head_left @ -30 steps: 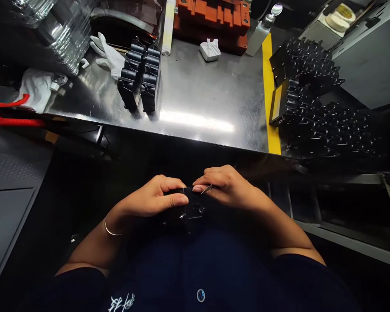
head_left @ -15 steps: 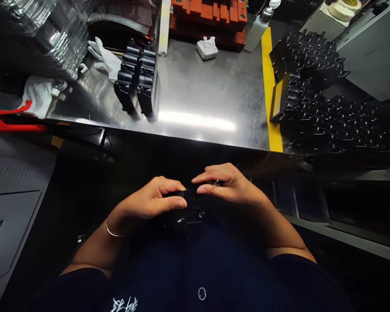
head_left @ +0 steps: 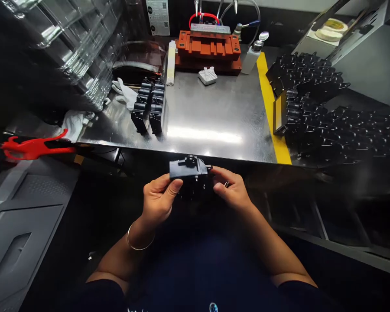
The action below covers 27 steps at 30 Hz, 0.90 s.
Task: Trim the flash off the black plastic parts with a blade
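Left to right: the left hand (head_left: 159,201) pinches a black moulded housing (head_left: 189,170) between thumb and fingers, level and clear of the steel worktop (head_left: 214,110), with more housings (head_left: 148,108) in rows beyond. The right hand (head_left: 230,189) braces the housing's far end, its grip closed on a small metal piece (head_left: 226,184), its form unclear.

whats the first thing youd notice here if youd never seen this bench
The eye goes first to the black component held up at the centre between the left hand and right hand. Beyond it, an orange-red fixture stands at the far end of the steel table. To the right, past a yellow stripe, lies a large mass of black parts.
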Each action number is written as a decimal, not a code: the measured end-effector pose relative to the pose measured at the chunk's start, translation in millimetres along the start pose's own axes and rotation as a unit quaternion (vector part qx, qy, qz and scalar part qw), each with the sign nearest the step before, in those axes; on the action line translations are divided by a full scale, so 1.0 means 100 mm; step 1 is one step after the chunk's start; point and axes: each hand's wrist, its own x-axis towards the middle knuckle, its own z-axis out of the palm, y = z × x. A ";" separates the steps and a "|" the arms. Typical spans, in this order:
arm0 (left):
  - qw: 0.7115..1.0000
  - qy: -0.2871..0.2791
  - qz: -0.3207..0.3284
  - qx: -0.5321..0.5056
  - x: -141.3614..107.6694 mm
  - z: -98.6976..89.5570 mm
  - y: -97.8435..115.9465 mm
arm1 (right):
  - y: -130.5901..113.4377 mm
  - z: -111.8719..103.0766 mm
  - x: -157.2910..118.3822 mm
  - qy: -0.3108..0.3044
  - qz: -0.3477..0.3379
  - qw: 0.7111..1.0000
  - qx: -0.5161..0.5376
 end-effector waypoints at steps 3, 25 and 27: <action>1.000 0.022 -0.014 -0.013 0.02 0.06 -0.01 | 0.01 0.06 0.00 0.013 -0.013 1.000 -0.016; 0.947 -0.069 -0.298 -0.096 0.22 -0.01 0.24 | 0.00 -0.15 -0.18 -0.054 -0.216 0.939 -0.261; 0.953 -0.055 -0.287 -0.080 0.21 -0.01 0.20 | 0.02 -0.14 -0.20 -0.056 -0.213 0.936 -0.273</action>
